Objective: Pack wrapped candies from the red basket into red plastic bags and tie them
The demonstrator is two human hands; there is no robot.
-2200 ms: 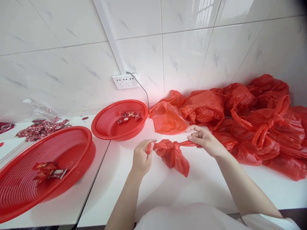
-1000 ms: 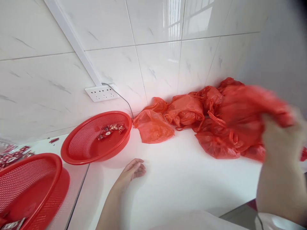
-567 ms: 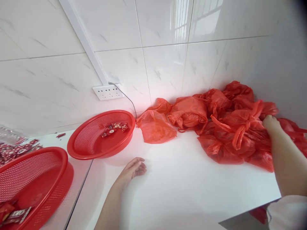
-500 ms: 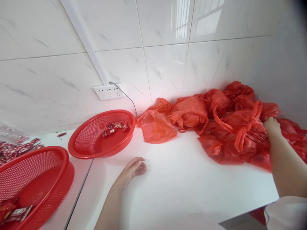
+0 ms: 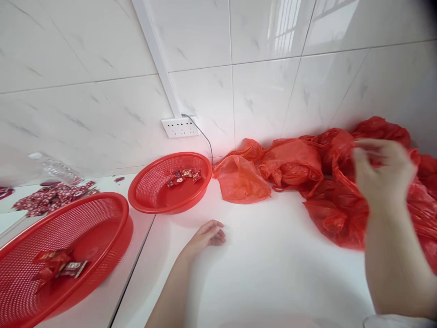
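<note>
My left hand (image 5: 209,234) hovers over or rests on the white table, its fingers loosely curled and apart, with nothing in them. Raised in front of a heap of red plastic bags (image 5: 337,223), my right hand (image 5: 385,171) is blurred by motion. A gap shows between its thumb and bent fingers, and I make out nothing held there. The hand and forearm hide part of the heap. Nearer to my left hand, a flat red plastic bag (image 5: 244,182) lies by the wall, beside a bunched red bag (image 5: 292,161).
A red mesh basket (image 5: 143,207) with a few wrapped sweets (image 5: 184,175) stands by the wall. A larger red basket (image 5: 116,200) holds some packets (image 5: 73,269). Behind it lie many small red packets (image 5: 51,196) and a clear plastic bottle (image 5: 58,168). A socket strip (image 5: 180,127) has a cable.
My right hand has come off the bags at the right and moved up and left, towards me. The camera view has turned left. My left hand keeps its pose.
</note>
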